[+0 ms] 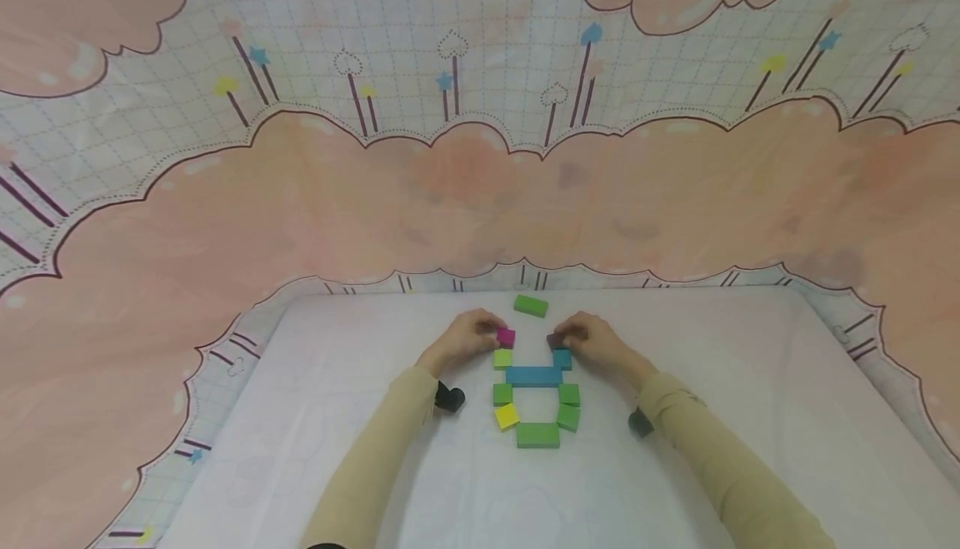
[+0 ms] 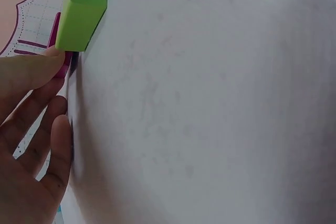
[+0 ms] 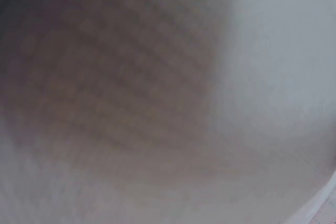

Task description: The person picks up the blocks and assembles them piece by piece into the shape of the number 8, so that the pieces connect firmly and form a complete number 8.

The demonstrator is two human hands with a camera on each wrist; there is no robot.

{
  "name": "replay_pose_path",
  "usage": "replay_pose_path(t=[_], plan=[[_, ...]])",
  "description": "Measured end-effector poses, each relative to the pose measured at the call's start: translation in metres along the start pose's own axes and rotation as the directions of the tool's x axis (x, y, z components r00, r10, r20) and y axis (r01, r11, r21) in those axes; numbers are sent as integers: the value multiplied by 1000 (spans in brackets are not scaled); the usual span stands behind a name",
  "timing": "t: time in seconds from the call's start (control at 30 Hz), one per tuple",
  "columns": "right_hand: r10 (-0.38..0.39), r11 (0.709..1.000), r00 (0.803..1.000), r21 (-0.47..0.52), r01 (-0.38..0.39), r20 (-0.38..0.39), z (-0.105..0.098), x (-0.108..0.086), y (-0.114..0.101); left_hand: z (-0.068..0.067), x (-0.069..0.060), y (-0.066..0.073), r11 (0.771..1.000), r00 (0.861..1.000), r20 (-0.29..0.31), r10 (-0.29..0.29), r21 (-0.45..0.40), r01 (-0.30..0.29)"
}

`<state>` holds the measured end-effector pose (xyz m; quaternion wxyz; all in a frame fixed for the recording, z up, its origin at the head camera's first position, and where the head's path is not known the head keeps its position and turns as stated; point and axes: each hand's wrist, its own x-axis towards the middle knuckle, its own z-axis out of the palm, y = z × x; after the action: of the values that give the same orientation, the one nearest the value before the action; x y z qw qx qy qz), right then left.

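Note:
On the white tabletop, colored blocks lie in a ring-like outline open at the far end. My left hand (image 1: 467, 337) pinches a magenta block (image 1: 506, 338) at the outline's far left, just beyond a lime block (image 1: 503, 358). In the left wrist view, the thumb and a finger hold that magenta block (image 2: 63, 67) beside the lime block (image 2: 84, 11). My right hand (image 1: 602, 344) grips a dark block (image 1: 555, 340) just beyond a blue block (image 1: 562, 359); its fingers partly cover it. A long blue block (image 1: 534, 376) bridges the two sides. The right wrist view is too blurred to show the hand.
A separate green block (image 1: 531, 306) lies beyond the hands. Nearer are a yellow block (image 1: 507, 416), several green blocks, and a wide green block (image 1: 537, 436) at the near end. A patterned cloth (image 1: 480, 191) hangs behind the white table (image 1: 300, 416).

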<state>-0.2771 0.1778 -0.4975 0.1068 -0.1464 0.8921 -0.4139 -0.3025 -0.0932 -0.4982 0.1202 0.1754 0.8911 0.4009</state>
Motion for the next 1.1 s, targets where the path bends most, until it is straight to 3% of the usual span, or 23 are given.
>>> replay_pose_path(t=[0.3, 0.6, 1.1], plan=[[2, 1000, 1000, -4, -2, -9, 1, 0, -1, -1, 0, -2, 999, 1000, 14, 25, 20, -26], [11, 1000, 1000, 1, -11, -5, 1, 0, -1, -1, -2, -2, 1000, 999, 23, -30, 5, 30], [-11, 1000, 1000, -10, 11, -8, 1, 0, -1, 1, -2, 0, 999, 999, 0, -37, -17, 37]])
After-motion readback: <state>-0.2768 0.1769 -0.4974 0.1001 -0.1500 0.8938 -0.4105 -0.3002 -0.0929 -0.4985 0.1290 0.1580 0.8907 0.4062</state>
